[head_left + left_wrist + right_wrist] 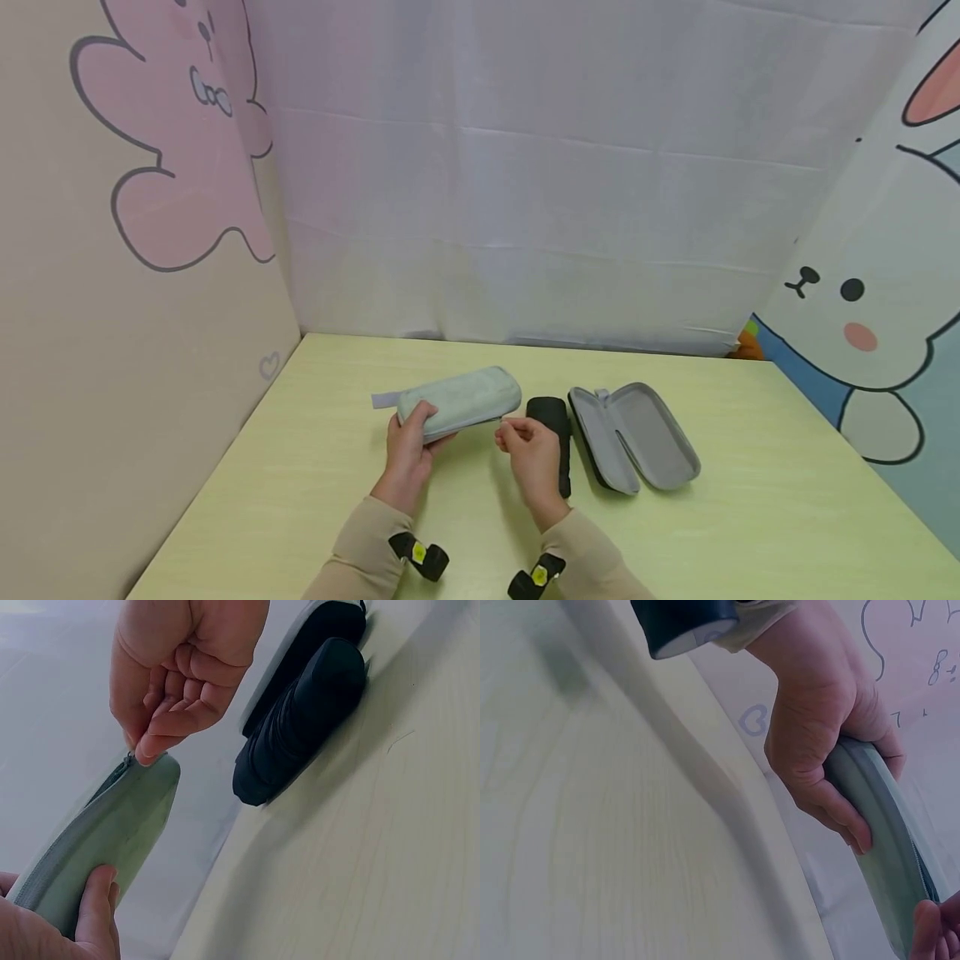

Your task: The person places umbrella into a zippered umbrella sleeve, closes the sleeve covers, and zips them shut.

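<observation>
A pale green zip pouch [465, 398] is held up above the table, tilted, with a light purple tab [386, 401] at its left end. My left hand [409, 463] grips the pouch near that end, thumb on one face and fingers on the other. At the opposite end my right hand [534, 458] pinches the zipper pull [129, 759] between thumb and fingertips. Beside the pull, a short dark gap in the zipper [927, 879] shows in the right wrist view; the pouch's inside is hidden.
Just right of my right hand lies a black, creased roll [553, 417], perhaps a folded umbrella. Beyond it a hard case [651, 433] lies open, grey inside and black outside. The pale wooden table [300, 467] ends at a white sheet [525, 208] behind.
</observation>
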Demonstrator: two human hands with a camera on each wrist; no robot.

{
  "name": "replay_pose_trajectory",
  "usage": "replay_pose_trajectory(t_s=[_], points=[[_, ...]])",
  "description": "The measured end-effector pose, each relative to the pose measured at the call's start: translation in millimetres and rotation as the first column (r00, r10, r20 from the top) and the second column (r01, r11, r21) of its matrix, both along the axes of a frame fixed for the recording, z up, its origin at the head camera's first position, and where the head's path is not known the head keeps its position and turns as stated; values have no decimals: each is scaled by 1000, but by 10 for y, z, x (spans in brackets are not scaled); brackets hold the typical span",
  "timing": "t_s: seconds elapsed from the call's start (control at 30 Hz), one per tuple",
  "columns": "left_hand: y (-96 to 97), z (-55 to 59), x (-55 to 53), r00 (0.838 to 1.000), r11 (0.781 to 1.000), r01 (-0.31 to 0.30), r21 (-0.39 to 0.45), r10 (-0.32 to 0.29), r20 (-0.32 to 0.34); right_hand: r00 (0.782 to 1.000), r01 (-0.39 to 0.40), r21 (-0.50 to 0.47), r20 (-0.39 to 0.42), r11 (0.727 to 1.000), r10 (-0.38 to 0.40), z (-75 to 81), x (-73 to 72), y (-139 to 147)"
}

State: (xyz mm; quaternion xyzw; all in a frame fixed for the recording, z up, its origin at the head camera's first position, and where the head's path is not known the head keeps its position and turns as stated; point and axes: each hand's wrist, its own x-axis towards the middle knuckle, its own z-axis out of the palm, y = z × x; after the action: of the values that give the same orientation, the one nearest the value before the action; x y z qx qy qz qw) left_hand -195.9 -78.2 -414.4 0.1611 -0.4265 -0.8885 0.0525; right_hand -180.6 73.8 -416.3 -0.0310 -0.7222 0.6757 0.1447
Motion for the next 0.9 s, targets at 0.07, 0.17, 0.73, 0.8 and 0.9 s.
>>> replay_pose_trajectory(t_s=[0.07,0.17,0.73,0.8,0.9], points=[[3,-9,-6,1000,1000,-5,-1,5,4,1000,2,4,-17,1000,-2,-5,10,-12],[12,-8,-5,1000,1000,-4,1,4,5,999,6,7,-32,1000,-6,-12,20,-24],[-87,-63,-20,964,961,267,-77,-267,21,998,32,-187,54,982,-22,27,-67,89],[-123,-68,-24,944,936,330,-127,-327,46,997,47,-194,66,980,-34,27,-75,115],[-171,-73,-35,922,903,387,-189,-380,69,996,55,-172,84,984,-41,28,-72,141]])
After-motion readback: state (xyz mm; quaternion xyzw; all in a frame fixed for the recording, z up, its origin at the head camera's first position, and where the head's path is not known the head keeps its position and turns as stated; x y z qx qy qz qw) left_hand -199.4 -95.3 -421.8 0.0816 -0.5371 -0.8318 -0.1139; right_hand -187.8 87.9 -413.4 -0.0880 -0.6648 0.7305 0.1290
